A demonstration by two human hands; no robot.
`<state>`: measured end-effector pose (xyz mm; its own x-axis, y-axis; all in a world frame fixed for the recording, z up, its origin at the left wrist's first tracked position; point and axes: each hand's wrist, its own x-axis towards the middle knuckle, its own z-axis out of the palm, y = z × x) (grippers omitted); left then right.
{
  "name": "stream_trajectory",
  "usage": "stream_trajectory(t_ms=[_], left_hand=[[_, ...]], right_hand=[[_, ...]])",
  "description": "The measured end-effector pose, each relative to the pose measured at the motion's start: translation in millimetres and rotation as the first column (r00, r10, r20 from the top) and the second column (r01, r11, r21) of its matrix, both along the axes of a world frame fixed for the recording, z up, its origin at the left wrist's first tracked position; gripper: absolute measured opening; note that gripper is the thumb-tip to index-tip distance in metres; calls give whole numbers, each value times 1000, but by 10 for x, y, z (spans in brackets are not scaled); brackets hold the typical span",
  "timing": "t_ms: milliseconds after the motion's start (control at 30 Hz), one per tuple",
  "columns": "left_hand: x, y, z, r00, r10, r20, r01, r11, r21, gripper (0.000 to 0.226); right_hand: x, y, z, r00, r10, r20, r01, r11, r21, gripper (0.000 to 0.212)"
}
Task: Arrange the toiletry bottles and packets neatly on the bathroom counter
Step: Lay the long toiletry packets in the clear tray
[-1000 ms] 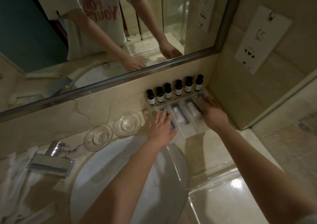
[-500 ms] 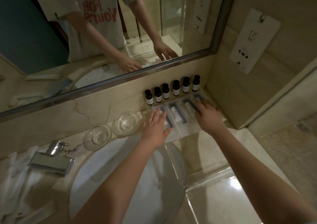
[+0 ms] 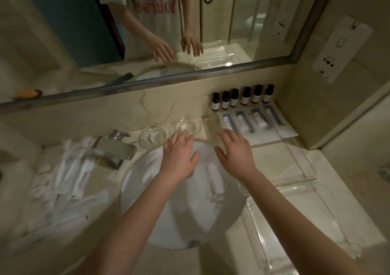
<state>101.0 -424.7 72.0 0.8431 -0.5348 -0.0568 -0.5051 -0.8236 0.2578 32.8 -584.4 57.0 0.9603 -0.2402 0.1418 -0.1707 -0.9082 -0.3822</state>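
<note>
Advise gathering loose packets (image 3: 69, 175), strewn left of tap (image 3: 115, 150), one at a time, ends aligned, clear of dishes (image 3: 154, 136). Noted left hand (image 3: 179, 158) and right hand (image 3: 236, 154) flat over basin (image 3: 179, 211), fingers spread, holding nothing. Found six bottles (image 3: 242, 98) rowed against wall, tray (image 3: 299, 160) of packets (image 3: 253, 120) in front. Observed beige marble desk (image 3: 213, 258), mirror (image 3: 63, 32) above, dim light.

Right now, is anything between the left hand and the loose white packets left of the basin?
Yes. The chrome faucet stands at the basin's rim between the left hand and the white packets. The hand would probably have to pass over it or in front of it.
</note>
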Motion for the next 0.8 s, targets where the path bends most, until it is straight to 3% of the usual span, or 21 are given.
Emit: stream_trajectory(t_ms=[400,667,800], left_hand=[[-372,2226,-461,941,314,-126,-308,949,67,46],[-346,3460,-697,818,529,-226,-500,848,173,48],[-268,3882,-770,772,587,-245,-555,810,193,49]], right_hand=[[-27,2033,-298,920,357,-161,-343,933,111,44],[284,3058,-560,776,481,-409,-477,871,119,48],[530,3445,-644,742,501,-446,-516,851,97,52]])
